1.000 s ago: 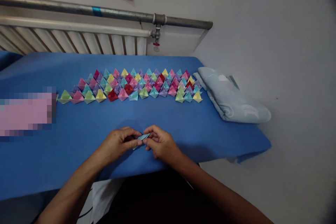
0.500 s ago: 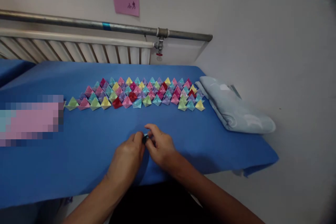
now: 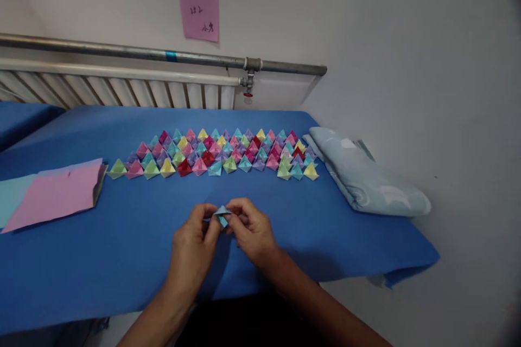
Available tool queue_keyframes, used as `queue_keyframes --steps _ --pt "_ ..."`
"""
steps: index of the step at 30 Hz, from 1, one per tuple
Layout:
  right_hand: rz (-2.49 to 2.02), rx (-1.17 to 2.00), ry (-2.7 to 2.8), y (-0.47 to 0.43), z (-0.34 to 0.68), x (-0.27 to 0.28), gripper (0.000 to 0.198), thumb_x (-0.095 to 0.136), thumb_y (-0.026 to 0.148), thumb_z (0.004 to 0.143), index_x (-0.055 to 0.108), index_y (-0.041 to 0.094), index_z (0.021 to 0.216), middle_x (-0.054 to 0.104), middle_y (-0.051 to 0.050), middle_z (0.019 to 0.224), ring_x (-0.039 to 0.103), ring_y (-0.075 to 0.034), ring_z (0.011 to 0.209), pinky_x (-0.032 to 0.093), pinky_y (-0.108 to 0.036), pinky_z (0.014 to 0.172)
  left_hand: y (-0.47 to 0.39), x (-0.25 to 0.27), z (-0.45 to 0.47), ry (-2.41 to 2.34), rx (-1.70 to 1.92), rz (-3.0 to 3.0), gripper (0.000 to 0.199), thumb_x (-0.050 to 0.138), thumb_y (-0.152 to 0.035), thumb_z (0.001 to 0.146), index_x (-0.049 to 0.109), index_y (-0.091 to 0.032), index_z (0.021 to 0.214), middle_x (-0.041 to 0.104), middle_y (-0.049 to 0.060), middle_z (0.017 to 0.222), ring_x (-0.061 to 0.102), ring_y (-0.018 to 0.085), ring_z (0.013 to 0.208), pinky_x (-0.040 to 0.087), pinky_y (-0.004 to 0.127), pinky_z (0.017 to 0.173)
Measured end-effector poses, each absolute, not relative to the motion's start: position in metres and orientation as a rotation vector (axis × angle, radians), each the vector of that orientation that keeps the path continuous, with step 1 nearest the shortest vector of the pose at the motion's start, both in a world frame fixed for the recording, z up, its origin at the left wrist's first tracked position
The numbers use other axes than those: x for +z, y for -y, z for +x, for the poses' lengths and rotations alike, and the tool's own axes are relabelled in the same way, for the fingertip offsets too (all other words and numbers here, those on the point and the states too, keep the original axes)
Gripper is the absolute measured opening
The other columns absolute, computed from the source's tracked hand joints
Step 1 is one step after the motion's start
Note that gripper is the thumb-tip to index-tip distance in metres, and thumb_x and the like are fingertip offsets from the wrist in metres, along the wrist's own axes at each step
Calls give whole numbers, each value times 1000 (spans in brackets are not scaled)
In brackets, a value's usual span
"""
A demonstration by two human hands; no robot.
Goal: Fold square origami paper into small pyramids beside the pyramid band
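Several paper sheets (image 3: pixel 61 195) lay left of the grip; folded paper shapes (image 3: pixel 208 158) stood in rows beyond it. Left hand (image 3: pixel 191 244) pinched one side of a light-blue paper (image 3: pixel 222 211), right hand (image 3: pixel 254 233) the other; a folded blanket (image 3: pixel 362 173) lay farther right.

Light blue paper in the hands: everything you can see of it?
The paper is light blue, small and folded, with a peaked top and a narrower part below. The left hand and right hand pinch it from either side, partly hiding it. It is nearer the person than the paper shapes; whether it touches the blue cloth is unclear.
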State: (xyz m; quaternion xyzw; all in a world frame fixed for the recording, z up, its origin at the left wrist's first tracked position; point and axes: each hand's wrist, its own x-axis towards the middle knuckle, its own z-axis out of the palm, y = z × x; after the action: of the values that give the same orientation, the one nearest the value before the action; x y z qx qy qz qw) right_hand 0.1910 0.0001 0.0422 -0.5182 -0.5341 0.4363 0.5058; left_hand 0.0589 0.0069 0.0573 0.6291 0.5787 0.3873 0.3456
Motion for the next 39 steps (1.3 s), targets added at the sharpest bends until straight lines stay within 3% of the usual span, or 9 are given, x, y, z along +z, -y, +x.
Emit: queue_keyframes --steps 3,11,14,18,23,28,31,34,39 --pt "-1218 987 1356 4 196 43 11 55 26 87 64 24 93 65 0 81 62 -12 64 49 -23 56 -9 62 57 -1375 1001 1396 26 57 -42 77 58 -20 91 69 1 78 66 17 68 52 30 65" --pt "-1073 648 1722 17 216 48 24 49 15 90 68 23 103 66 -6 96 63 -17 91 51 -31 81 -8 73 56 -1102 928 776 51 80 -45 58 57 -17 93 67 -1 73 67 16 67 56 32 69" --pt "-1064 841 1667 20 218 49 24 50 20 89 67 23 105 64 -6 97 63 -16 85 52 -29 73 -7 68 54 -1087 901 777 55 83 -41 54 56 -16 94 68 -1 73 66 14 65 54 30 69" --pt "-1217 1291 1225 17 217 53 24 53 34 87 62 20 105 60 2 72 49 -8 49 40 -21 46 -5 66 51 -1110 888 936 49 79 -40 58 56 -18 95 68 -1 75 65 13 67 51 27 67" --pt "-1279 1462 1160 12 212 62 20 66 39 76 62 19 80 57 4 62 48 -8 52 37 -20 49 1 67 55 -1137 843 1169 40 72 -40 63 58 -19 94 60 -6 64 56 10 55 45 23 55" --pt "-1255 1431 1122 13 210 65 19 65 38 74 60 20 73 54 5 60 48 -8 54 38 -21 52 2 67 56 -1097 794 1229 37 69 -41 67 58 -20 94 63 -3 69 62 14 63 48 26 61" --pt "-1288 1381 1134 14 212 65 19 64 38 75 61 20 72 51 6 59 45 -8 53 37 -21 52 2 69 52 -1067 653 1345 28 62 -47 73 61 -20 82 65 -1 70 63 16 69 48 29 67" --pt "-1344 1297 1187 14 210 62 18 61 37 77 59 20 70 51 5 59 45 -9 55 37 -21 53 2 68 51 -1099 554 1496 37 51 -51 81 58 -20 63 62 0 62 55 15 63 42 27 62" --pt "-1423 894 1420 13 204 54 21 59 30 83 56 20 64 53 3 64 49 -12 63 40 -24 62 2 58 50 -1224 636 1570 41 51 -55 80 52 -21 57 54 -3 52 50 14 52 37 25 53"
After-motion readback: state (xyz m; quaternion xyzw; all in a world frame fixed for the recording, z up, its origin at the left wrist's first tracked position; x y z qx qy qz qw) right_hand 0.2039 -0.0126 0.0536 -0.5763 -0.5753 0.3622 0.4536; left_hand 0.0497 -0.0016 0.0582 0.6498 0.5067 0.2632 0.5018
